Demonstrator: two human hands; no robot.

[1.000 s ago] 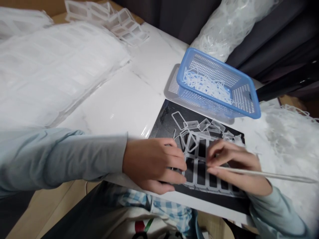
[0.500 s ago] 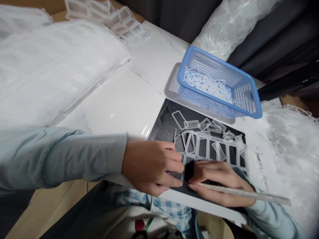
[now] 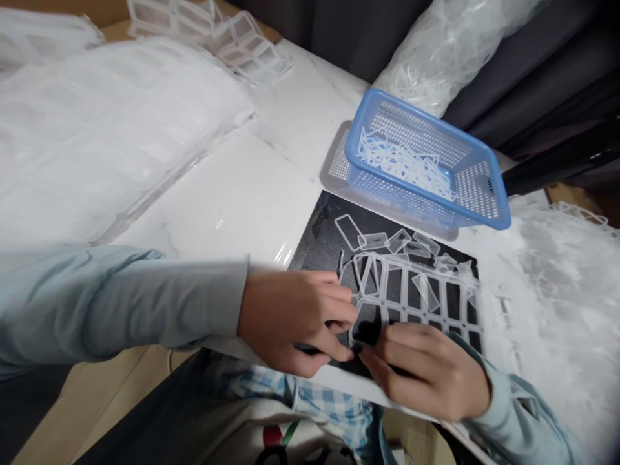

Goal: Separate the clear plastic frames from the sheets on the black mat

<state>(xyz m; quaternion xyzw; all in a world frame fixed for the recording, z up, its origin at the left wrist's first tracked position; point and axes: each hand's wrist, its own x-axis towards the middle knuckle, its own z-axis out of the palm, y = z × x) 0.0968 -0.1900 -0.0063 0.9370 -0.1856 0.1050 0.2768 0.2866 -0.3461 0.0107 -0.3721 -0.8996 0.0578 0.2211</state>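
A translucent white plastic grid sheet (image 3: 381, 302) with rounded rectangular cells lies on a black board (image 3: 314, 244). My left hand (image 3: 300, 323) is over its left end, fingers curled and fingertips pinched at the sheet's near left corner. My right hand (image 3: 429, 368) comes from the right, thumb and index finger closed at the same near edge, almost touching the left fingertips. The cell edge between them looks bent. What exactly lies between the fingertips is mostly hidden. Loose clear rectangular pieces (image 3: 349, 232) are scattered along the board's far side and over the sheet.
A blue perforated basket (image 3: 429, 123) with thin white plastic scraps stands behind the board. A big stack of white plastic sheets (image 3: 121, 135) fills the left. Heaped clear plastic scraps (image 3: 571, 290) lie at right, and a filled clear bag (image 3: 436, 55) stands behind the basket.
The long pale stick that lay in my right hand is no longer visible. My right hand has turned and shifted slightly nearer the front edge, and the cell edge now bends.
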